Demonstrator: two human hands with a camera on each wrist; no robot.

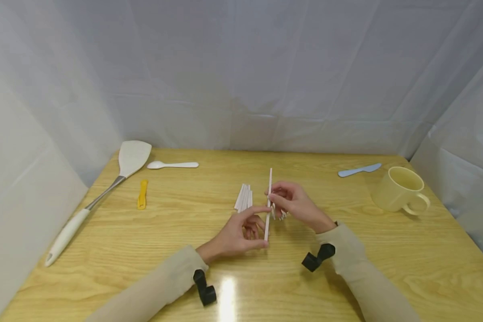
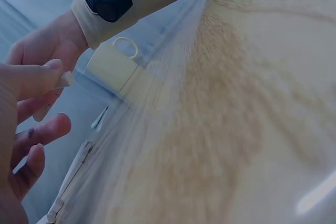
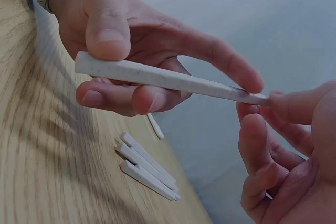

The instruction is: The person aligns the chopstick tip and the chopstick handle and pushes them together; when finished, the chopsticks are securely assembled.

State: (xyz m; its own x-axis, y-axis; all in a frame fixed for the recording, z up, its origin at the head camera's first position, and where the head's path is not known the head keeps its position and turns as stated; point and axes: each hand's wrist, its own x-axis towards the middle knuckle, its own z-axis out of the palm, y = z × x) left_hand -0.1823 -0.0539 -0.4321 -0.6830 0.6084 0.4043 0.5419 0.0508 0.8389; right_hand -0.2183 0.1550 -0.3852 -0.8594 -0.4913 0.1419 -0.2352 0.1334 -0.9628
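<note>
Beige sleeves (image 1: 157, 281) nearest the head camera. Pale stick (image 3: 173, 81) is held up between both hands, above the table (image 1: 402, 250). Left hand (image 1: 241, 232): thumb at the thick end, index finger farther along. Right hand (image 1: 299, 208): pinching near the thin end. Loose sticks (image 1: 244, 197) lie just left of it in the head view. Advice: light pinch at both points, hands in line so it doesn't twist or bend. Release one side only once the other's firm. Mind knuckles near that pile.

Mug (image 1: 397, 193); blue knife (image 1: 360, 170); spoon (image 1: 174, 165)
</note>
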